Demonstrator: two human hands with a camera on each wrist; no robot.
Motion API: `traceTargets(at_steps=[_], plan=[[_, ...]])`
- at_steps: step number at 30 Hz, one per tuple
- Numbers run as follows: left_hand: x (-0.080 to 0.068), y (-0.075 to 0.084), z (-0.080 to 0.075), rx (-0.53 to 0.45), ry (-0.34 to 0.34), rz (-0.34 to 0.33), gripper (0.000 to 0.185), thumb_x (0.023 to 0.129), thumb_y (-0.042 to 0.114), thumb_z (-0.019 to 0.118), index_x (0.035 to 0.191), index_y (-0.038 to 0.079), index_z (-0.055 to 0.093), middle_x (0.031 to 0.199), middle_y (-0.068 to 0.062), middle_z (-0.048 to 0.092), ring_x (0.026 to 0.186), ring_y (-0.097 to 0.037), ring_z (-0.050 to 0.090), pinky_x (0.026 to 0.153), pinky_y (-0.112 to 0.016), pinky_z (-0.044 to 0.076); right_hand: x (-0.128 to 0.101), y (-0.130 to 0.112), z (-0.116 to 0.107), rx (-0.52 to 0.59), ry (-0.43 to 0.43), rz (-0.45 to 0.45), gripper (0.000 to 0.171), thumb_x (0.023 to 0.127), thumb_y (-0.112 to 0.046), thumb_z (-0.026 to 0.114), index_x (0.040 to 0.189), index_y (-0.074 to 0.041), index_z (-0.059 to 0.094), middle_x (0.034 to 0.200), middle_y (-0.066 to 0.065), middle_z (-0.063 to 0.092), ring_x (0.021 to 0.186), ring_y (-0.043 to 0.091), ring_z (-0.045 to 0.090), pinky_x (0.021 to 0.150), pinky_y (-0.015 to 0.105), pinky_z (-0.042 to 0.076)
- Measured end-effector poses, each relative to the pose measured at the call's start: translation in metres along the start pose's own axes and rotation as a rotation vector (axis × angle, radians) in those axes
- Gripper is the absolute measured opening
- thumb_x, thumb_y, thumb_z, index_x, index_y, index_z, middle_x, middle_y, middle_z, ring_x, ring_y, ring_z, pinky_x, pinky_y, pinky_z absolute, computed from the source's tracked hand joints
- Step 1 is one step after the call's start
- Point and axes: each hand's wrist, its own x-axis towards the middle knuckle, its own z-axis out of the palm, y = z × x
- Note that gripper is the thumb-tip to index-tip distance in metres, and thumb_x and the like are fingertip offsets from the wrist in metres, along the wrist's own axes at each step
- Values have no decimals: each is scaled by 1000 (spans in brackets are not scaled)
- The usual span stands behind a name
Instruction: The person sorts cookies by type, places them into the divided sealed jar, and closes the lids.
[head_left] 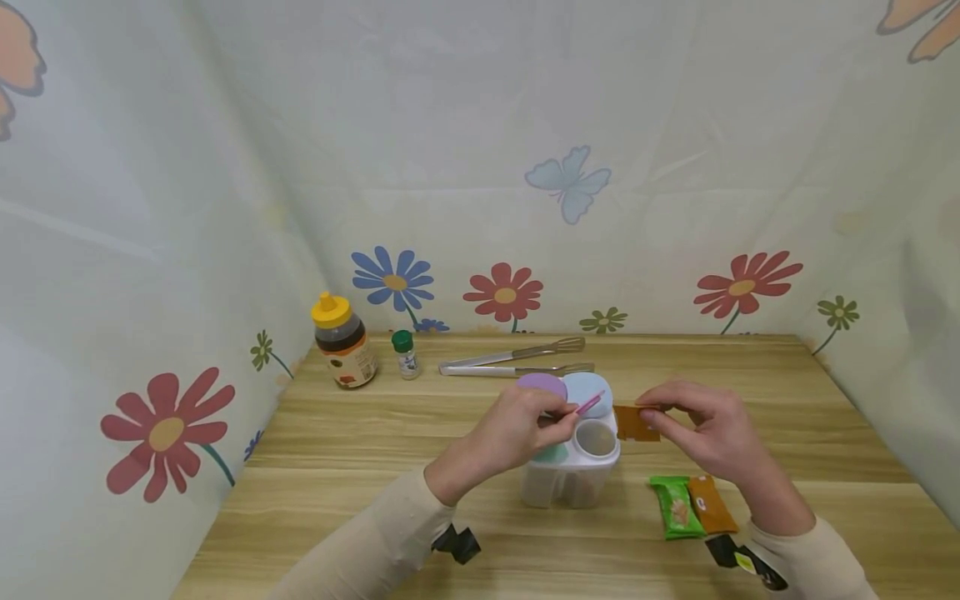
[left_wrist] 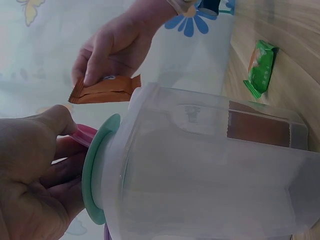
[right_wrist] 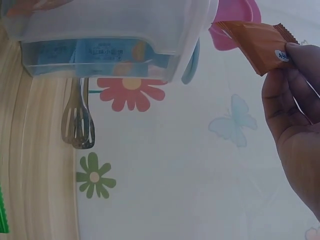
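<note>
A clear plastic container (head_left: 551, 487) with a white top stands on the table. Purple (head_left: 542, 382), light blue (head_left: 585, 385) and mint green (left_wrist: 89, 175) lids cover three of its openings; the near right opening (head_left: 596, 437) is uncovered. Above it my left hand (head_left: 510, 429) pinches a pink lid (head_left: 590, 404) between thumb and fingers. My right hand (head_left: 712, 421) holds a small orange snack packet (head_left: 637, 423) by one end, right beside the container's rim. Through the clear walls show another orange packet (left_wrist: 257, 127) and blue packets (right_wrist: 100, 57).
On the table to the right lie a green packet (head_left: 678, 508) and an orange packet (head_left: 714, 504). Metal tongs (head_left: 517, 358) lie behind the container. A yellow-capped bottle (head_left: 345, 346) and a green-capped shaker (head_left: 405, 354) stand at the back left.
</note>
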Motion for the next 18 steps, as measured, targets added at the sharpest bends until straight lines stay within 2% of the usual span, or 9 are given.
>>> traceTargets(at_steps=[6,12,18], plan=[[1,2,-1,4,-17,-15,10,89,14,68,84,8,74,76,2,70,65,1,54,62,-3,44,4,-1,2,53,11,-27,17,82,6,71,98,0,71,90,12,70,78,17,65,74,16,55],[1,2,-2,-24,-30,-34,10,89,14,68,84,8,74,75,3,69,63,-1,52,58,-6,44,11,-3,8,117,14,-77,21,80,12,70,99,4,70,90,15,69,78,18,65,74,18,55],[1,2,-2,-27,-26,-25,10,89,13,68,84,7,74,75,2,70,62,-1,52,57,-6,43,14,-2,16,162,10,-102,20,80,13,69,100,6,69,91,17,69,80,19,66,74,19,56]])
